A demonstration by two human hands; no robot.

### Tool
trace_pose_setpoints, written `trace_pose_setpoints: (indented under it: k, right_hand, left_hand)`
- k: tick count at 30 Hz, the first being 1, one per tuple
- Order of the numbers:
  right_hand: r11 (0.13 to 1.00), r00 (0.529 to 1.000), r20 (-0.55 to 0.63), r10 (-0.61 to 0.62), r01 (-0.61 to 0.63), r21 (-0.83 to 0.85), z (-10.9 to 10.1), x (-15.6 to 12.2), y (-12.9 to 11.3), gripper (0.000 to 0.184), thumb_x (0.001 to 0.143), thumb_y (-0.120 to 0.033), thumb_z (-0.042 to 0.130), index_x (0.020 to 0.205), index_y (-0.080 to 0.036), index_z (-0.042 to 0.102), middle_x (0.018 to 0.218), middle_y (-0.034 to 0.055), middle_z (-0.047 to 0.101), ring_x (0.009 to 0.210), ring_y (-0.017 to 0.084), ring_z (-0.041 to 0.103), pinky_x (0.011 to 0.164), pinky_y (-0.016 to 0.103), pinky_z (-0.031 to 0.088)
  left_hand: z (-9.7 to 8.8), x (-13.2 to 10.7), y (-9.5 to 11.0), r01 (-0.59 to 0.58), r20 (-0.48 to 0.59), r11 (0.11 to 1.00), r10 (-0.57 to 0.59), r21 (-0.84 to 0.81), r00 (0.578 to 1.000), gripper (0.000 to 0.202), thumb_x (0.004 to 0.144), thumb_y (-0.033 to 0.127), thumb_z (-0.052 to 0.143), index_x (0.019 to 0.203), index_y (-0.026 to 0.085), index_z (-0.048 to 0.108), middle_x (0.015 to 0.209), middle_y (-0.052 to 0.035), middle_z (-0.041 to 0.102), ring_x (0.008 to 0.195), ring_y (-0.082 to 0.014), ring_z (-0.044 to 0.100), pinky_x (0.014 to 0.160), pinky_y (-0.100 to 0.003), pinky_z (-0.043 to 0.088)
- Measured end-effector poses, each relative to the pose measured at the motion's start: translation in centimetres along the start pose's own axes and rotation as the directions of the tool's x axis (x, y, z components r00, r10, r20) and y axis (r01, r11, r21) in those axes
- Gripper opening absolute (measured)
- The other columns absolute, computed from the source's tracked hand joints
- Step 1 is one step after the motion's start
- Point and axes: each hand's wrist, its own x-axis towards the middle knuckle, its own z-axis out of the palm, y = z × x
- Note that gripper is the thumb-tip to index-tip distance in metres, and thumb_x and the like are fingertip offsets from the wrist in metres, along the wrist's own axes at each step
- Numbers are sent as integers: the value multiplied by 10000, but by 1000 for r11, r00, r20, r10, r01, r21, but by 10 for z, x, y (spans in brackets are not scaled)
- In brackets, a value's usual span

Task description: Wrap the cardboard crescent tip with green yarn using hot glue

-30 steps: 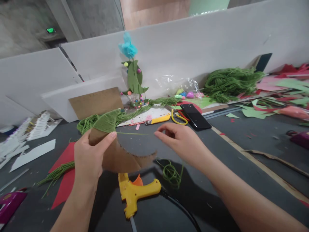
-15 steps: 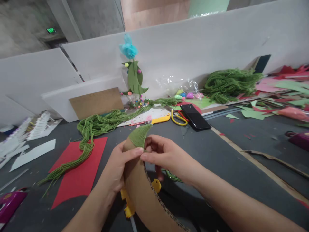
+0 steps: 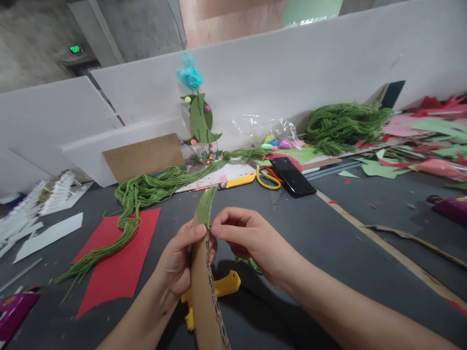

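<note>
My left hand (image 3: pixel 182 257) grips a curved cardboard piece (image 3: pixel 203 291) just below its tip, thumb on the near face. Green yarn (image 3: pixel 205 206) is wrapped closely around that tip, and brown corrugated edge shows lower down. To the right of the wrapped part, my right hand (image 3: pixel 248 233) pinches the yarn strand between thumb and fingertips, close to the cardboard's edge. The strand itself is mostly hidden by the fingers. Below this hand a loop of green yarn (image 3: pixel 254 265) shows. A yellow plastic tool (image 3: pixel 228 284) lies behind the cardboard, partly covered.
A long green yarn bundle (image 3: pixel 146 189) crosses red paper (image 3: pixel 113 267) on the left. Farther back are a yellow-handled cutter (image 3: pixel 241 180), scissors (image 3: pixel 268 181), a black phone (image 3: pixel 293 176) and a decorated green crescent (image 3: pixel 200 119). A yarn heap (image 3: pixel 343 124) and paper scraps (image 3: pixel 438 131) lie right.
The cardboard piece has turned from its broad face to more edge-on, its tip shifting slightly left. My right hand has moved a little off the edge, still pinching.
</note>
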Motion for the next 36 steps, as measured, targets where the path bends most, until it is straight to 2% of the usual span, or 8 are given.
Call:
trace_pose_setpoints:
  k: [7, 11, 14, 17, 22, 26, 31, 36]
  right_hand:
    - [997, 1000, 26, 18, -20, 74, 3, 0, 1, 129, 726, -217, 634, 647, -151, 556, 553, -53, 542, 424, 30, 375, 390, 189, 178]
    - [996, 1000, 0, 15, -15, 83, 2, 2, 3, 233, 681, -222, 700, 820, -184, 517, 543, -96, 535, 411, 31, 403, 409, 176, 230]
    - [1000, 1000, 1, -23, 23, -4, -1, 3, 2, 378, 669, -240, 718, 978, -190, 506, 477, -131, 460, 434, 55, 447, 457, 183, 296]
    - [990, 999, 20, -47, 50, -135, -3, 4, -1, 299, 677, -253, 703, 928, -168, 562, 466, -125, 414, 457, 70, 460, 482, 203, 316]
    - [956, 992, -49, -117, 99, -277, -6, 4, -6, 224, 688, -270, 674, 832, -177, 531, 457, -128, 364, 434, 67, 404, 451, 202, 269]
    - [896, 973, -129, -194, 122, -428, -8, 5, -8, 217, 696, -298, 663, 755, -192, 483, 456, -124, 344, 421, 63, 371, 432, 197, 257]
    - [839, 954, -157, -256, 138, -527, -9, 6, -4, 226, 707, -320, 651, 778, -205, 470, 474, -117, 327, 437, 70, 335, 427, 200, 258]
    - [857, 932, -169, -320, 209, -471, -9, 5, -3, 250, 731, -265, 623, 858, -234, 410, 484, -135, 306, 409, 71, 376, 427, 195, 266]
  left_hand:
    - [1, -3, -1, 8, 87, 1000, -6, -27, 996, 180, 622, 266, 654, 729, 137, 589, 481, 32, 518, 340, -54, 451, 327, -150, 352]
    - [-2, -2, -1, 37, 164, 999, -30, -37, 986, 160, 676, 259, 590, 789, 146, 582, 540, 35, 514, 302, -43, 443, 299, -142, 273]
    - [-4, -2, -1, 78, 224, 996, -67, -40, 972, 135, 688, 269, 590, 746, 149, 572, 552, 26, 521, 294, -45, 445, 295, -146, 241]
    - [-5, -1, -1, 109, 243, 994, -100, -25, 965, 160, 686, 295, 613, 725, 142, 589, 564, 14, 541, 302, -35, 426, 304, -143, 232]
    - [-2, -3, 4, 84, 218, 992, -103, 91, 971, 250, 680, 384, 679, 762, 150, 657, 597, -15, 609, 405, -60, 500, 395, -157, 377]
    - [11, -11, 18, -39, 155, 973, 3, 230, 988, 205, 673, 378, 713, 776, 201, 703, 769, -36, 692, 693, -178, 656, 679, -290, 531]
    - [17, -14, 23, -57, 158, 958, 12, 281, 987, 265, 555, 433, 766, 726, 240, 705, 716, -33, 689, 776, -276, 677, 615, -345, 541]
    - [8, -14, 14, -34, 64, 964, 18, 262, 998, 248, 666, 467, 655, 718, 229, 702, 672, -28, 680, 824, -294, 674, 581, -338, 525]
